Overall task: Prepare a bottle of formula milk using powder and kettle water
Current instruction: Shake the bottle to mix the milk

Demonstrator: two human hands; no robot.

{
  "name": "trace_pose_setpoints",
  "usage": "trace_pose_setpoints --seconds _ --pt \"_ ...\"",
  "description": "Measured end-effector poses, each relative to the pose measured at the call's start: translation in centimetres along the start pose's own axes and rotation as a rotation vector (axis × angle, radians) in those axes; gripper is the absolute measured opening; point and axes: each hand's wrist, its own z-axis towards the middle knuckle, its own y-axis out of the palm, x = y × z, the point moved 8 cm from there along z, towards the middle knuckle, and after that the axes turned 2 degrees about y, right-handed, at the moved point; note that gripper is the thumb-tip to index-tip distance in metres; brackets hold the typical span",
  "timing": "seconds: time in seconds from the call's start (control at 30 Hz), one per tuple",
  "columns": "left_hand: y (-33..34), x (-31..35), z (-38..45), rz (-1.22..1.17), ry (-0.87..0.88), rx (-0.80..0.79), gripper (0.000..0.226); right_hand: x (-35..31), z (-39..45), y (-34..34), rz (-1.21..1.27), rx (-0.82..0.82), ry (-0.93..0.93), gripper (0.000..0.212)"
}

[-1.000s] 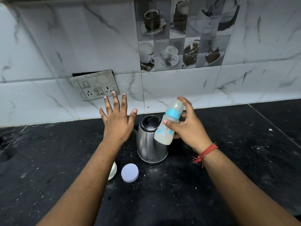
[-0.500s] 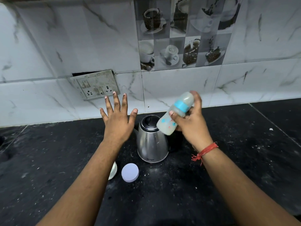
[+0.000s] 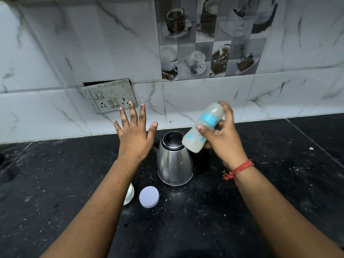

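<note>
On the black speckled stone tabletop (image 3: 260,211), far left of the working group, a pale rounded white container (image 3: 129,194) peeks out from under the left forearm, mostly hidden, and just beside it lies a flat round lilac lid (image 3: 149,197). Above them the left hand (image 3: 135,140) hovers with all fingers straight and spread, palm down, holding nothing, just left of the stainless-steel electric kettle with the black lid (image 3: 174,161), which stands upright with its lid closed. Further right, the right hand (image 3: 221,138) grips the translucent baby bottle with the blue collar and milky contents (image 3: 202,128), thumb across its front and fingers curled behind. The bottle is in the air, clear of the tabletop, its base just over the kettle's right shoulder; whether it touches the kettle cannot be told. Its long axis slants, base down toward the left and capped top up toward the right, near the fingertips. The bottle looks filled and closed, so mixing by shaking seems the step in hand; it is already in the right hand, while the free left is the nearer one to the lid and container.
</note>
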Motion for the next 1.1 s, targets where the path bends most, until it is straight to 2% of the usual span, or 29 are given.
trace_pose_setpoints --seconds 0.07,0.1,0.2,0.23,0.37,0.4,0.5,0.53,0.63,0.67,0.8,0.9,0.97,1.1 --pt "0.1 0.0 0.0 0.003 0.001 -0.002 0.075 -0.2 0.2 -0.9 0.044 0.090 -0.015 0.082" --pt "0.1 0.0 0.0 0.001 0.000 -0.005 0.076 -0.2 0.2 -0.7 0.023 0.057 -0.011 0.082" --pt "0.2 0.2 0.1 -0.003 -0.001 -0.012 0.076 0.7 -0.1 1.4 -0.190 -0.205 0.038 0.087" --pt "0.2 0.3 0.1 -0.005 0.000 -0.012 0.076 0.9 -0.2 1.4 -0.204 -0.209 0.049 0.087" --pt "0.0 0.4 0.1 -0.007 0.007 -0.010 0.078 0.9 0.2 -0.5 0.004 0.022 0.045 0.084" --pt "0.0 0.4 0.1 -0.005 0.007 -0.011 0.079 1.0 0.2 -0.3 -0.007 0.007 0.039 0.084" --pt "0.0 0.4 0.2 -0.007 0.006 -0.008 0.077 1.3 -0.2 1.5 -0.183 -0.186 0.031 0.086" --pt "0.0 0.4 0.3 -0.007 0.005 -0.005 0.076 1.2 -0.3 1.6 -0.177 -0.179 0.032 0.087" --pt "0.0 0.4 0.2 -0.005 0.007 -0.008 0.078 0.7 0.0 0.1 -0.012 0.014 0.013 0.085" --pt "0.0 0.4 0.2 -0.003 0.009 -0.008 0.079 0.5 0.0 0.0 -0.005 0.030 0.005 0.085" --pt "0.0 0.4 0.2 -0.005 0.006 -0.010 0.078 0.7 -0.7 1.9 -0.179 -0.182 0.026 0.088" --pt "-0.1 0.4 0.2 -0.003 0.005 -0.008 0.079 0.4 -0.4 0.3 0.016 -0.012 0.057 0.085" --pt "-0.1 0.3 0.1 0.003 0.007 -0.008 0.080 0.3 -0.3 -0.5 0.052 0.058 0.036 0.084" --pt "0.0 0.3 0.2 0.007 0.007 -0.007 0.077 1.1 -1.0 1.5 -0.173 -0.163 0.057 0.086"
